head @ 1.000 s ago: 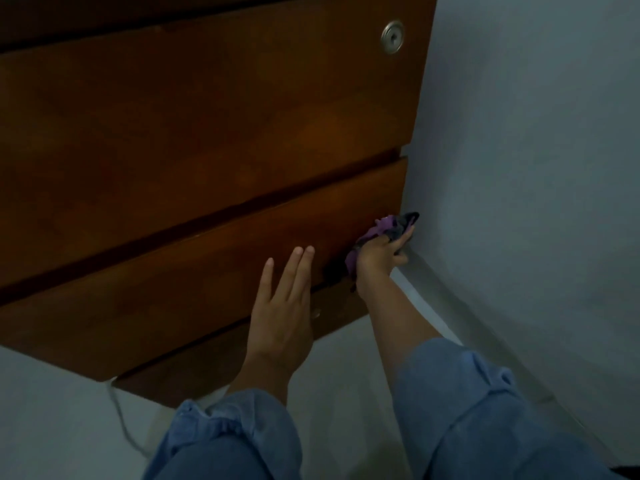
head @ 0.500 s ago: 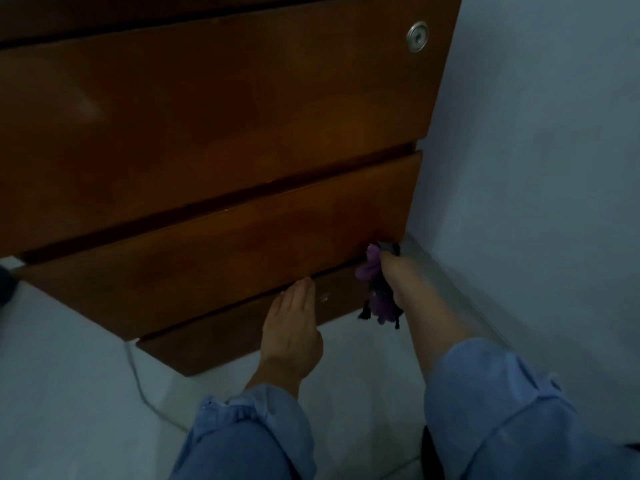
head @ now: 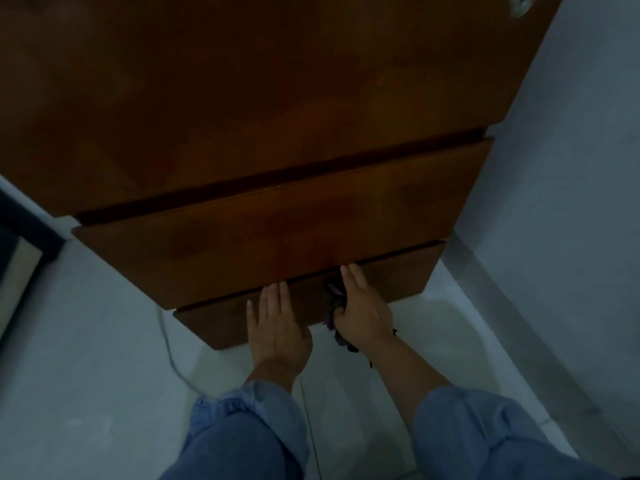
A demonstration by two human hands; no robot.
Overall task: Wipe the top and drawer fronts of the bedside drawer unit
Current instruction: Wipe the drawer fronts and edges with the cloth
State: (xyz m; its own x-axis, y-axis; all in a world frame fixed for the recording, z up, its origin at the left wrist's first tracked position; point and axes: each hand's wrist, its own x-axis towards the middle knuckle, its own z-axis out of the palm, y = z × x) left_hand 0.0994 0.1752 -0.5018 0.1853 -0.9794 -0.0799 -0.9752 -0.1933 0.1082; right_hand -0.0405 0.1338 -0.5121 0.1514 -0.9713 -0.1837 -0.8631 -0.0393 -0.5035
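The brown wooden drawer unit (head: 263, 98) fills the upper view, seen from above. Its lowest drawer front (head: 398, 275) sits just above the floor. My left hand (head: 277, 327) lies flat on that lowest front, fingers straight and together, holding nothing. My right hand (head: 360, 310) presses on the same front just to the right, fingertips at the gap under the middle drawer (head: 277, 244). A purple cloth (head: 334, 299) is bunched under its palm and thumb, with ends hanging out below the wrist.
A pale wall (head: 561, 202) stands close on the right, meeting the light tiled floor (head: 86, 393). A thin cable (head: 169, 355) runs over the floor left of my hands. A round metal lock (head: 519, 5) sits at the top drawer's right corner. Dark furniture edge (head: 20, 230) at left.
My right hand with the cloth moved left from the unit's right corner to the middle of the lowest front. The left hand slid down onto that front. The view shifted downward.
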